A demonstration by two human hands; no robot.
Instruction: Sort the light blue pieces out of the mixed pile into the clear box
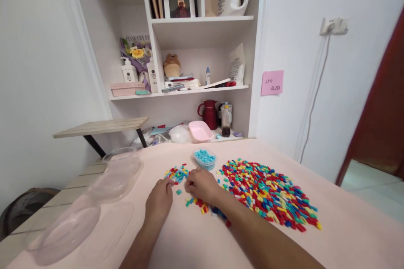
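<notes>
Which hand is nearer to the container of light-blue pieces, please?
Right. The right hand is just in front of the container; the left hand is farther off, in front and to the left.

The left forearm (141,238) slants up from bottom centre-left to the left hand (158,201); the bare right forearm (249,227) reaches from lower right to the right hand (202,185), fingers (190,184) bent downward, near mid-frame.

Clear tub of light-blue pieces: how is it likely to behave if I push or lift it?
The clear tub looks low and wide, so it would probably slide rather than tip. Its see-through wall looks thin and might flex under a squeeze. The light-blue pieces are loose and appear uncovered, so some could spill if it tilts.
</notes>
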